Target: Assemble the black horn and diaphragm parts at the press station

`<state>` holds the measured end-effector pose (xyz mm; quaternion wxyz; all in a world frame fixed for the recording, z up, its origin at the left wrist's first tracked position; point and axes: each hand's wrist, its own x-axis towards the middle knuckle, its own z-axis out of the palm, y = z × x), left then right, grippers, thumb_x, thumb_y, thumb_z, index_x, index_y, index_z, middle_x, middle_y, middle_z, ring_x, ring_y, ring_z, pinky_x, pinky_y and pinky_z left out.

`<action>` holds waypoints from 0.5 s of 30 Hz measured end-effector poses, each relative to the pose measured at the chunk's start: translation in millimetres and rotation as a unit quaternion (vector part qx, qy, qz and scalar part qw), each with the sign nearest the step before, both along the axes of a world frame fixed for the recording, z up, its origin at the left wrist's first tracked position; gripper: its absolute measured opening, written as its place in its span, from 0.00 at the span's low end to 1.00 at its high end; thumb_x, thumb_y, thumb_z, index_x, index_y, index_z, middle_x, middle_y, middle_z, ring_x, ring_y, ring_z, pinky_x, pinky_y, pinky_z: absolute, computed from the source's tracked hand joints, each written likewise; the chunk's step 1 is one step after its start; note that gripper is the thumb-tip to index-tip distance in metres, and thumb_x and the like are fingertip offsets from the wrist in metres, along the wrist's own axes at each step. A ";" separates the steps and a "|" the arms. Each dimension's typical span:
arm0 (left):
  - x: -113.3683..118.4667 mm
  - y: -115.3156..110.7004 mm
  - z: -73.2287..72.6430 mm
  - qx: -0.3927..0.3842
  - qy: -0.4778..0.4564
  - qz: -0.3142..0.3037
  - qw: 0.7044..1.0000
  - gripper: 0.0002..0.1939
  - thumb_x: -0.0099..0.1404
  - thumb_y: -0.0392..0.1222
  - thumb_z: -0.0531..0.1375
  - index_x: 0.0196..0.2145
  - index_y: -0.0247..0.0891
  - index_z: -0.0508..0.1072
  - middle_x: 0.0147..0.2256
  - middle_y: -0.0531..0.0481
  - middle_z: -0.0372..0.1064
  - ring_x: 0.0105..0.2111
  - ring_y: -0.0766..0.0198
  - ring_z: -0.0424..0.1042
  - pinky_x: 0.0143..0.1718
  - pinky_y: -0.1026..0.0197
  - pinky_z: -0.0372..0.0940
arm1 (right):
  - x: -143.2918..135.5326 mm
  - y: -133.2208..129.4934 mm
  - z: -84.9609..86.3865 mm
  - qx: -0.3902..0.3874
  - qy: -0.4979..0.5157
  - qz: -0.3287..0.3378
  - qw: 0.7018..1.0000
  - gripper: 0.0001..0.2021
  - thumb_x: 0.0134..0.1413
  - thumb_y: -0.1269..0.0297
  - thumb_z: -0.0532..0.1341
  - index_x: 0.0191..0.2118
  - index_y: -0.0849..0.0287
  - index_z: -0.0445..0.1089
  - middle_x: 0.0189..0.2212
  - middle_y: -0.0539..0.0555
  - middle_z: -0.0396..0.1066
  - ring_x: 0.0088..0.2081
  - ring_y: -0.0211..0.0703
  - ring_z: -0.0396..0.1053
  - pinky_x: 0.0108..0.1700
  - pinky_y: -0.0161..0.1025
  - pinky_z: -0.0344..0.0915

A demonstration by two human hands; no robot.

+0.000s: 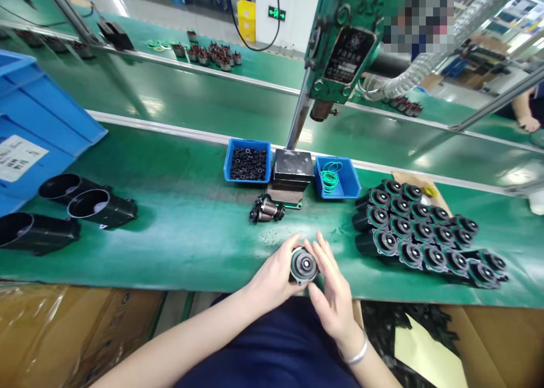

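A black cylindrical motor housing (pixel 304 265) with a stepped round end and a thin green ring at its rim stands end-up at the table's front edge. My left hand (pixel 274 277) wraps round its left side, thumb low and fingers behind. Along its right side rests my right hand (pixel 334 291), cupped, with fingers stretched up and the thumb at the lower rim. Beyond my hands, a small motor rotor (pixel 267 210) with black end pieces lies on the green table (pixel 187 246). The lower part of the housing is hidden by my fingers.
A green press (pixel 340 42) rises above a black metal block (pixel 293 166). Blue trays hold black rings (pixel 249 164) and green rings (pixel 330 180). Finished-looking housings (pixel 420 229) crowd the right; open black housings (pixel 100 208) and a blue crate (pixel 42 122) stand left.
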<state>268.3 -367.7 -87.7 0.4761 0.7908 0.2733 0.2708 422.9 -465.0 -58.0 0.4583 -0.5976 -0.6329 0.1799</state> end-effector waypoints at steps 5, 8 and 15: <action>2.0 5.3 0.8 0.032 0.018 -0.007 0.999 0.44 0.58 0.40 0.67 0.64 0.41 0.46 0.53 0.39 0.68 0.54 0.49 0.71 0.56 0.47 0.67 | 18.1 6.5 -2.5 0.169 0.149 -0.182 0.957 0.12 0.64 0.68 0.52 0.36 0.56 0.73 0.23 0.52 0.68 0.32 0.46 0.71 0.43 0.51 0.68; 0.1 5.0 2.3 0.033 0.029 0.009 0.999 0.42 0.58 0.40 0.67 0.63 0.42 0.48 0.55 0.39 0.67 0.55 0.49 0.71 0.55 0.47 0.69 | 10.3 13.9 -3.0 0.043 0.132 -0.082 0.987 0.18 0.64 0.57 0.52 0.54 0.59 0.68 0.39 0.59 0.74 0.44 0.52 0.72 0.49 0.54 0.66; -0.8 8.5 6.4 0.009 0.058 -0.008 0.998 0.36 0.57 0.41 0.68 0.58 0.42 0.55 0.54 0.41 0.68 0.52 0.50 0.72 0.54 0.47 0.69 | 18.2 0.9 -1.6 0.149 0.153 -0.157 0.964 0.11 0.62 0.72 0.52 0.29 0.56 0.65 0.21 0.48 0.59 0.26 0.41 0.62 0.32 0.42 0.63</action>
